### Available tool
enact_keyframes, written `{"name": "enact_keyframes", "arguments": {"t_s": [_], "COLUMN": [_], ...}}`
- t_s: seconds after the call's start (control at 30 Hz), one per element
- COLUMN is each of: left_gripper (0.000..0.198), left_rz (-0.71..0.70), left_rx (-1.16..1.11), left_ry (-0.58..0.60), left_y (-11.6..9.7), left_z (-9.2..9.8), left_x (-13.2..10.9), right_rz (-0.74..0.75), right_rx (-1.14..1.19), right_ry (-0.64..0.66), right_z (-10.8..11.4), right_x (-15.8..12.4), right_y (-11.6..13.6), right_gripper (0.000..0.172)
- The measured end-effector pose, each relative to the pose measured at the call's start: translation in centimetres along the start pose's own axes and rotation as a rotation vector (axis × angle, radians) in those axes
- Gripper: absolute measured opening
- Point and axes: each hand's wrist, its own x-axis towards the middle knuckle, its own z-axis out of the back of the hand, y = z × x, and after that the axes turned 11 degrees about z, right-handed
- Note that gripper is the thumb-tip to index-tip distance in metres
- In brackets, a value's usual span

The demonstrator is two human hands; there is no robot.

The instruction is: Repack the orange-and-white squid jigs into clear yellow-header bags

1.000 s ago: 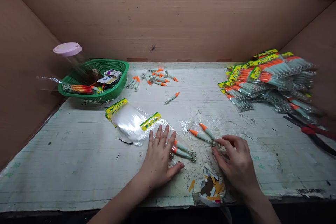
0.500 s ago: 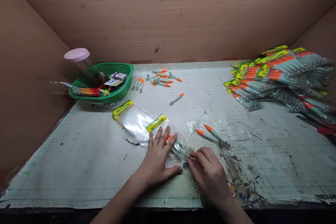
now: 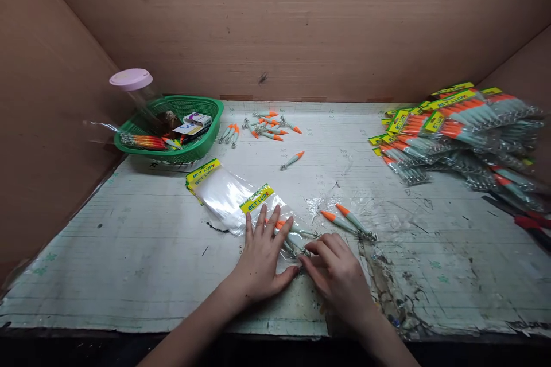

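Observation:
My left hand lies flat with fingers spread on a clear plastic bag with a yellow "BCT LURE" header. Under its fingertips, orange-tipped pale-green squid lures poke into the bag's mouth. My right hand is beside it, fingers curled and pinched at the hook ends of those lures. Two more lures lie just right of the hands on loose plastic film. A small stack of empty bags lies behind the left hand.
A green basket with small boxes and lures sits back left, beside a clear jar with a pink lid. Loose lures lie at the back. A heap of filled packs fills the right side. Red-handled pliers lie far right.
My right hand left the two lures on the right and came leftward to the bag's mouth. The lures under my left hand have slid further into the bag.

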Motion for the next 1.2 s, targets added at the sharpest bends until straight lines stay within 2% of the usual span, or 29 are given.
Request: {"name": "enact_keyframes", "arguments": {"t_s": [0.1, 0.27, 0.43, 0.57, 0.7, 0.87, 1.03, 1.1, 1.2], "left_gripper": [0.080, 0.073, 0.072, 0.074, 0.075, 0.087, 0.087, 0.088, 0.091], "left_rz": [0.011, 0.063, 0.096, 0.110, 0.136, 0.129, 0.104, 0.098, 0.090], "left_rx": [-0.019, -0.026, -0.039, -0.044, -0.040, -0.054, -0.072, -0.075, -0.073], "left_ry": [-0.008, -0.032, -0.054, -0.038, -0.041, -0.055, -0.098, -0.116, -0.110], "left_y": [-0.1, -0.6, -0.9, -1.0, -1.3, -1.5, -1.3, -1.2, -1.0], "left_z": [-0.1, -0.4, -0.5, -0.5, -0.8, -1.5, -1.6, -1.5, -1.4], "left_x": [-0.1, 0.0, 0.1, 0.1, 0.1, 0.1, -0.1, -0.2, -0.2], "right_rz": [0.008, 0.056, 0.171, 0.195, 0.191, 0.180, 0.140, 0.099, 0.048], "right_rx": [-0.057, -0.101, -0.160, -0.214, -0.189, -0.126, -0.111, -0.101, -0.084], "right_ry": [-0.005, -0.080, 0.024, 0.081, 0.059, 0.063, 0.096, 0.084, 0.074], "right_z": [-0.8, -0.3, -0.3, 0.5, 1.2, -0.1, -0.2, 0.1, -0.1], "right_x": [0.0, 0.1, 0.0, -0.9, -1.1, -0.8, -1.3, -1.6, -1.5], "right_y": [0.3, 0.6, -0.5, -1.2, -0.7, -1.0, -2.0, -2.0, -1.7], "right_gripper": [0.009, 0.009, 0.006, 0.007, 0.008, 0.009, 0.031, 0.026, 0.007]}}
